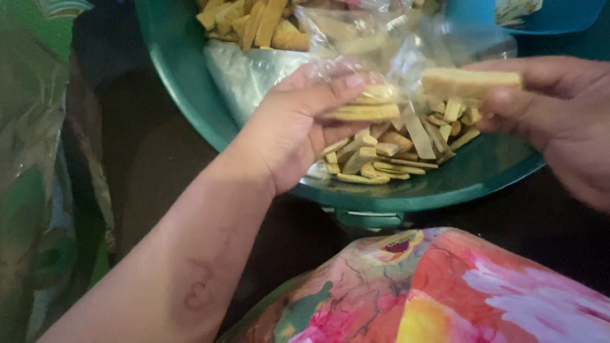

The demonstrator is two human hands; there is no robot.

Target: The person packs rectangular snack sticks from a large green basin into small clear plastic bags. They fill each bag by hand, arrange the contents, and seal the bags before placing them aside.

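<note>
My left hand point(298, 124) holds a clear plastic bag point(381, 51) by its mouth, together with a few flat yellow chips point(365, 109) pinched under the thumb. My right hand point(559, 121) grips a thicker pale yellow slab of snack point(471, 82) just to the right of the bag's opening. Both hands hover over a big green plastic basin point(190, 95). A heap of cut yellow chip sticks point(394, 152) lies in the basin right below the hands.
More chip sticks point(254, 22) are piled at the basin's far side, over a clear plastic sheet point(244, 73). A green printed sack point(32, 159) stands at the left. Bright floral cloth point(445, 292) covers my lap below. A blue container point(546, 16) sits top right.
</note>
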